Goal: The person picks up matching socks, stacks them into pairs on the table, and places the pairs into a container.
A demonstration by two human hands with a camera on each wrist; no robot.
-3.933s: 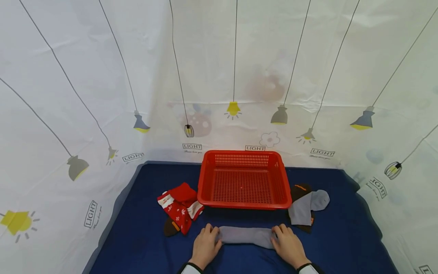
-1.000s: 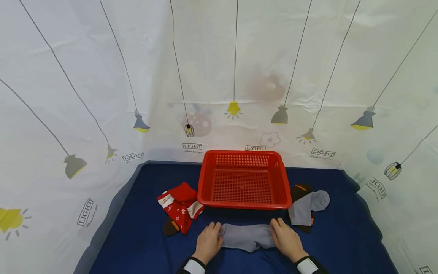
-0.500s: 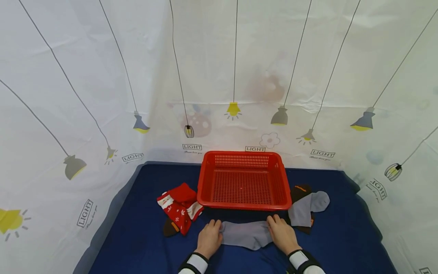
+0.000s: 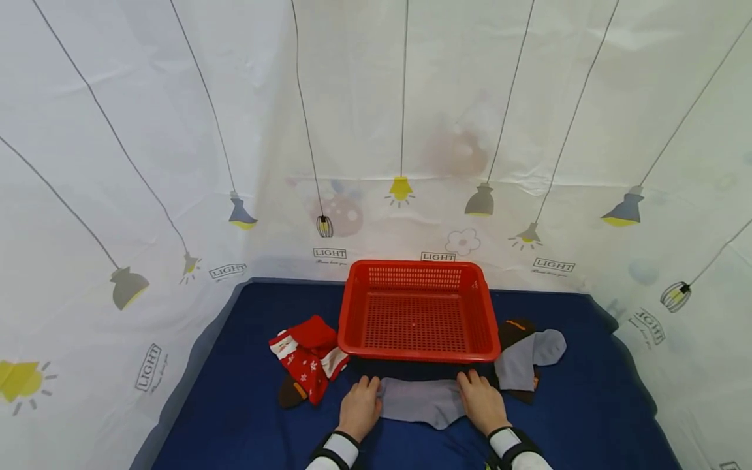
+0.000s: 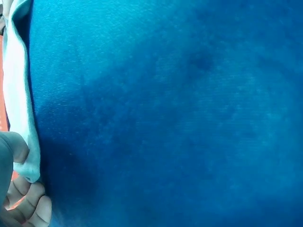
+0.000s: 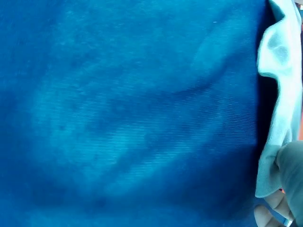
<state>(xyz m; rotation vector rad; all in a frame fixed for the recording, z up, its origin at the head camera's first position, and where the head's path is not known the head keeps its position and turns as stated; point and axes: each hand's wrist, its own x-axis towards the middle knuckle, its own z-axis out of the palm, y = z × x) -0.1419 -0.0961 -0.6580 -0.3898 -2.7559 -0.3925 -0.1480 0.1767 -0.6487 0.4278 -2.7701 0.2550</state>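
Note:
Stretched between my two hands in the head view is a grey sock (image 4: 420,401), lying sideways just in front of the red basket. My left hand (image 4: 360,408) pinches its left end, thumb against fingers, as the left wrist view shows along the sock's edge (image 5: 19,94). At the other end my right hand (image 4: 483,401) pinches the fabric. From the right wrist view, the sock (image 6: 281,94) hangs in a wavy fold with its lower corner under the thumb. Parts of both ends are hidden by the fingers.
A red plastic basket (image 4: 418,320) stands at the back centre. Left of it lie a red patterned sock (image 4: 308,356) and a brown sock (image 4: 292,393). On the right, another grey sock (image 4: 519,362) overlaps a brown sock (image 4: 516,331). Dark blue cloth (image 4: 247,418) covers the table.
The grey sock between my hands has been spread wider and flatter than it was at first. My right hand has shifted slightly left and away from me; the left has moved a little right.

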